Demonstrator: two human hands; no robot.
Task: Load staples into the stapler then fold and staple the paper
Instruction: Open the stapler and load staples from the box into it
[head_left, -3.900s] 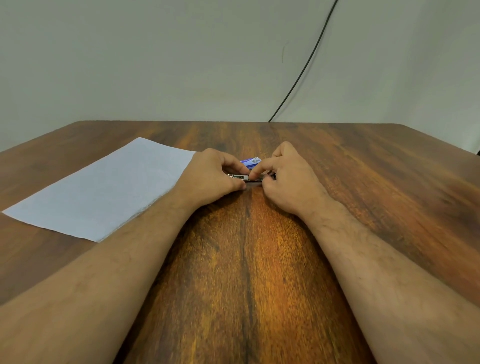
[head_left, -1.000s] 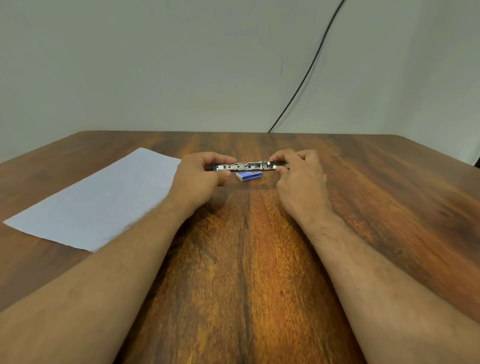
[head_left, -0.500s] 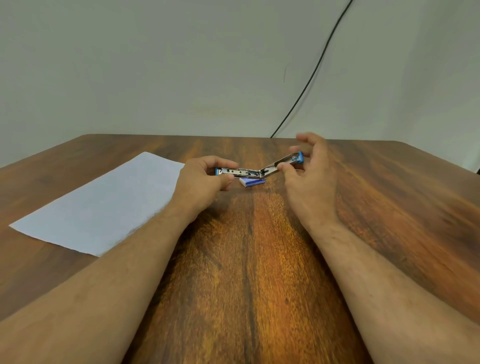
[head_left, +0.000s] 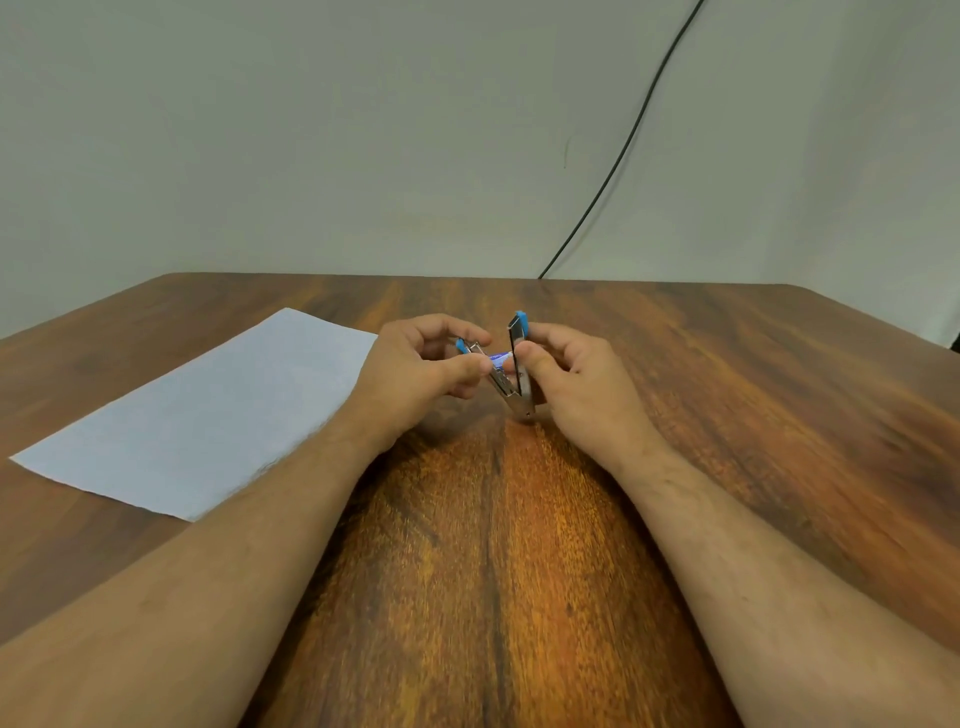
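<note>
Holding the small metal stapler with blue plastic tips splayed into a V, hinge down, just above the brown wooden counter mid-width. Your left hand pinches the left arm of the V between thumb and curled fingers; your right hand pinches the near-upright right arm, thumb on its near face. A small blue-and-white staple box shows between the two arms, behind them; can't tell if it touches the stapler. The flat white sheet of paper lies unfolded on the counter to your left, its near right edge just beside your left forearm, its far corner close to your left hand. Counter's far edge is well beyond the hands. Bare wood runs right of your right hand out to the right edge. A black cable runs down the wall behind.
</note>
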